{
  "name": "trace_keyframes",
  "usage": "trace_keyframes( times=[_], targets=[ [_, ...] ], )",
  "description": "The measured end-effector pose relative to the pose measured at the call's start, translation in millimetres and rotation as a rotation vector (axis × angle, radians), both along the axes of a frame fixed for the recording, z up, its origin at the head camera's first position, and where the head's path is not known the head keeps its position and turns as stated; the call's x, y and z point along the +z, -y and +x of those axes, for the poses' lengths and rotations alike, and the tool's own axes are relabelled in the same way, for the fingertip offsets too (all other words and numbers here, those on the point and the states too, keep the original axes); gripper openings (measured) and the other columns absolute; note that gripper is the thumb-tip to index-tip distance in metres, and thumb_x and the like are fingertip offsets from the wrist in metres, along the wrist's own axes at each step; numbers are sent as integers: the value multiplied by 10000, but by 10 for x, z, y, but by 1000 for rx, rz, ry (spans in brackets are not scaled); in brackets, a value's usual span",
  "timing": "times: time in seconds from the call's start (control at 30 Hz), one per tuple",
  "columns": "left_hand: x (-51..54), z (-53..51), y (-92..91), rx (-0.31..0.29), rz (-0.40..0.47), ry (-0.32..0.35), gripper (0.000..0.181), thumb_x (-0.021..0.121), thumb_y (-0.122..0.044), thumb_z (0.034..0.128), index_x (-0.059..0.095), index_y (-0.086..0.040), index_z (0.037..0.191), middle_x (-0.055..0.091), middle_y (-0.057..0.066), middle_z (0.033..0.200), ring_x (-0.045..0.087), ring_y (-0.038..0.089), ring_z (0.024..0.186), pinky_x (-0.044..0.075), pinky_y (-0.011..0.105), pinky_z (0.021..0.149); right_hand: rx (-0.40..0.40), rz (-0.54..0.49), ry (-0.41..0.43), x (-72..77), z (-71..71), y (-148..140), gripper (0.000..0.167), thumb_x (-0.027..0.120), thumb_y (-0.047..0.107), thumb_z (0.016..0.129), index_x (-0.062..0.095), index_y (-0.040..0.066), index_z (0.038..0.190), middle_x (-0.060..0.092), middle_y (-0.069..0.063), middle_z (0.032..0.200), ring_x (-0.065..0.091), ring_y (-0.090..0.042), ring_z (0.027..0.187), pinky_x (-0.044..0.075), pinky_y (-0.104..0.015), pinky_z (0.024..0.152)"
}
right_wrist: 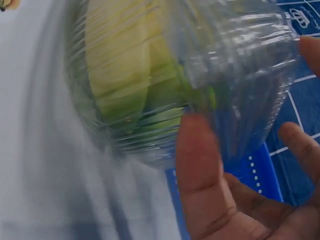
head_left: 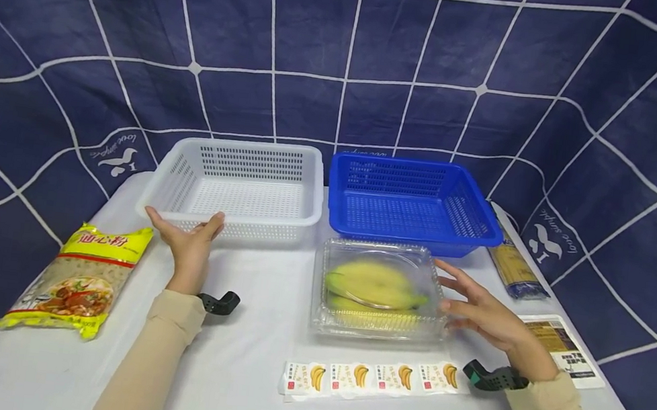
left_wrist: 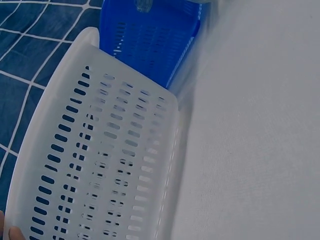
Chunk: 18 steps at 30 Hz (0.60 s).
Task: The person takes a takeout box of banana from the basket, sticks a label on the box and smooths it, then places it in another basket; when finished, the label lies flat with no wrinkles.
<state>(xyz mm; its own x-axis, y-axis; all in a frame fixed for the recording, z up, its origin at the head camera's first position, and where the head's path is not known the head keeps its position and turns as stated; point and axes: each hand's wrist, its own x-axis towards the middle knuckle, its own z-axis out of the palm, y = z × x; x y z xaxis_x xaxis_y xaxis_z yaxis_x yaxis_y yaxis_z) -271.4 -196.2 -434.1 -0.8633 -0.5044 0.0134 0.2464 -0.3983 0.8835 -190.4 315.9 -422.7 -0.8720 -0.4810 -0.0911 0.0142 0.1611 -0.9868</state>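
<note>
My left hand (head_left: 191, 249) holds the front rim of a white perforated basket (head_left: 308, 211) near its left corner. In the left wrist view, fingertips (left_wrist: 16, 233) show at the rim, and the basket's holed wall (left_wrist: 112, 135) fills the left side. My right hand (head_left: 489, 315) touches the right side of a clear plastic box (head_left: 321, 322) with its lid on, fingers spread. Yellow fruit with green ends, apparently bananas (head_left: 374, 284), lies inside. In the right wrist view the thumb (right_wrist: 200, 170) lies against the box, while other fingers stand apart from it.
A blue basket (head_left: 485, 240) stands behind the box. Banana-printed label strips (head_left: 372, 380) lie in front of it. A yellow-edged bag of pasta (head_left: 79, 278) is at left. A brown-gold packet (head_left: 516, 267) and a white printed card (head_left: 567, 354) lie at right. Tiled-pattern cloth hangs behind.
</note>
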Motion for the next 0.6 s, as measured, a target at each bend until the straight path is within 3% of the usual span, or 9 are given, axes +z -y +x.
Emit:
trace_keyframes(
  times=[0.2, 0.37, 0.43, 0.5, 0.6],
  targets=[
    [10, 127, 89, -51, -97, 64, 1362, 765, 46, 965, -305, -456, 1643, -318, -12, 1743, 609, 258, 1208, 588, 291, 1015, -48, 55, -75, 36, 55, 14, 707, 587, 60, 1086, 265, 113, 1712, 168, -464, 1645, 640, -142, 1155, 629, -340, 858],
    [76, 282, 123, -130, -151, 182, 1355, 730, 62, 976, -343, -457, 1621, -335, 12, 1738, 636, 185, 1087, 597, 247, 968, -119, 160, -197, 95, 176, 38, 655, 618, 39, 1070, 289, -106, 1617, 301, -475, 1584, 642, -38, 1152, 599, -273, 909],
    [112, 334, 122, -186, -160, 236, 1338, 700, 70, 990, -367, -445, 1611, -352, 27, 1733, 613, 163, 1080, 598, 227, 948, -153, 205, -268, 128, 235, 48, 614, 633, 20, 1061, 345, -127, 1583, 374, -445, 1557, 646, 3, 1132, 593, -247, 889],
    [146, 392, 111, -265, -171, 290, 1303, 663, 71, 1011, -380, -433, 1607, -350, 50, 1736, 597, 147, 1090, 593, 228, 962, -196, 244, -337, 165, 292, 54, 576, 644, 5, 1055, 403, -117, 1564, 469, -334, 1537, 645, 23, 1122, 594, -231, 873],
    [170, 517, 98, -413, -238, 365, 1240, 636, 23, 1048, -377, -411, 1615, -341, 73, 1745, 619, 100, 1129, 550, 289, 1074, -272, 289, -409, 210, 391, 70, 541, 671, -13, 1037, 488, -64, 1544, 561, -11, 1508, 621, 56, 1134, 578, -191, 867]
  ],
)
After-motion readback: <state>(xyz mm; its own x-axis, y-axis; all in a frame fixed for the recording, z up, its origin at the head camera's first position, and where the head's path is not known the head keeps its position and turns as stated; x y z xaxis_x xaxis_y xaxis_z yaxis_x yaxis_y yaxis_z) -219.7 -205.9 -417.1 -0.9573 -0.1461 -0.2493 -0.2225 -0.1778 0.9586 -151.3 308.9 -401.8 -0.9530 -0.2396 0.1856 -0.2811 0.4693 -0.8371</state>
